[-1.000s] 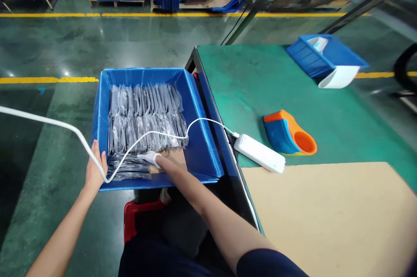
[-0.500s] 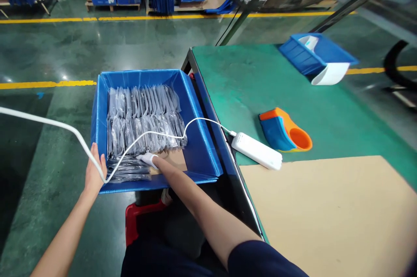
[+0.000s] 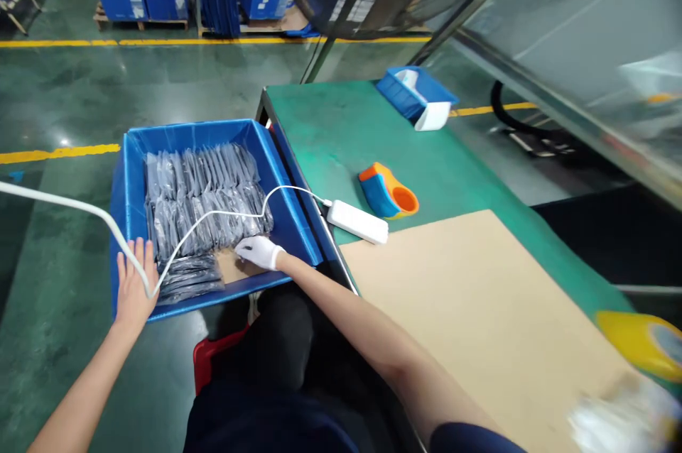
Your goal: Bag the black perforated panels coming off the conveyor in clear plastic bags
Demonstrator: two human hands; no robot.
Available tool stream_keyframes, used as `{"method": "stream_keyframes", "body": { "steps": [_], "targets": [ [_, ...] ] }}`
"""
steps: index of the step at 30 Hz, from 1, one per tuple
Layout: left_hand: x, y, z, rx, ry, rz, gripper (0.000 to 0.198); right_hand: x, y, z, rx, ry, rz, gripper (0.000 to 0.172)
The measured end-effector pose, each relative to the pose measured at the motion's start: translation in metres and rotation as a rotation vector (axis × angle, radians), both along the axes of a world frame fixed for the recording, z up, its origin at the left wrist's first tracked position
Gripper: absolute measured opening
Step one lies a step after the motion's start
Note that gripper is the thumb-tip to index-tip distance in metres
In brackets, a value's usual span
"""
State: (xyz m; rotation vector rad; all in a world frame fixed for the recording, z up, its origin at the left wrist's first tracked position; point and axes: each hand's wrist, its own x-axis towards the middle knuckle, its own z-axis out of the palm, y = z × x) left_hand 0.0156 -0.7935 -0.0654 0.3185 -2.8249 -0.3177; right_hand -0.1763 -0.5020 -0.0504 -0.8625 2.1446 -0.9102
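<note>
A blue box (image 3: 290, 226) holds rows of dark items in clear plastic bags (image 3: 210, 201). A flat pile of the same bagged items (image 3: 189, 277) lies in its near left corner. My left hand (image 3: 136, 286) rests with stretched fingers on the box's left wall, partly behind a white cable (image 3: 101, 215). My right hand (image 3: 258, 253), in a white glove, is over the bare cardboard (image 3: 230, 270) at the box bottom, to the right of the pile. Its fingers are loosely bent, and I see no item in them.
Beside the box stands a green-topped table (image 3: 314, 126) with a white power bank (image 3: 358, 221), an orange and blue tape dispenser (image 3: 388, 192), a cardboard sheet (image 3: 452, 311) and a small blue bin (image 3: 413, 94). A blurred yellow object (image 3: 639, 343) is at the right. Below the box is something red (image 3: 213, 361).
My right hand has drawn back from the flat pile toward the right. My left hand stays at the box's left wall, its fingers straighter. The view has swung right, showing more of the table.
</note>
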Motion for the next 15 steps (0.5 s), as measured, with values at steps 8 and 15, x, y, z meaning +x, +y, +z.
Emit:
{"method": "stream_keyframes", "body": {
  "steps": [8, 15],
  "targets": [
    [-0.073, 0.119, 0.094, 0.385, -0.423, -0.964, 0.036, 0.113, 0.212, 0.082, -0.305, -0.257, -0.889, 0.065],
    [-0.105, 0.228, 0.089, 0.658, -0.149, -1.181, 0.041, 0.268, 0.351, 0.112, -0.570, 0.028, -1.756, 0.072]
  ]
}}
